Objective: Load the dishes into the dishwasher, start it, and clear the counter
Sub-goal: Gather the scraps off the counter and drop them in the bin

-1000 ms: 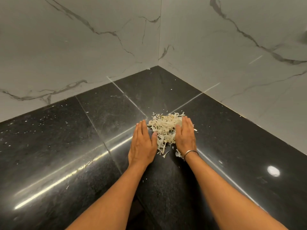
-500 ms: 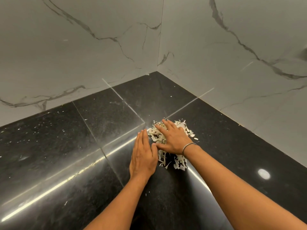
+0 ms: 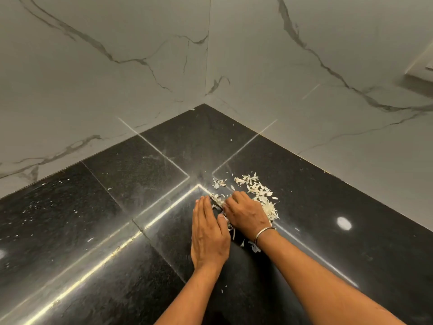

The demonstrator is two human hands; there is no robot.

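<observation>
Corner counter point(image 3: 93, 231) with loose scraps point(image 3: 262, 195)
Veined grey marble walls point(image 3: 117, 90); counter glossy black speckled stone; left hand point(image 3: 208, 235) flat, fingers straight, touching right hand point(image 3: 246, 214), whose fingers curl over the pale papery scraps by the slab seams; thin metal bangle point(image 3: 263, 233) on wrist

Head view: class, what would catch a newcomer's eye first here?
The pale scraps scattered on the glossy black counter, near its corner under the marble walls. Two bare hands meet at them: the left hand lies flat, and the right hand, wearing a metal bangle, bends its fingers over the pile's near edge.
</observation>
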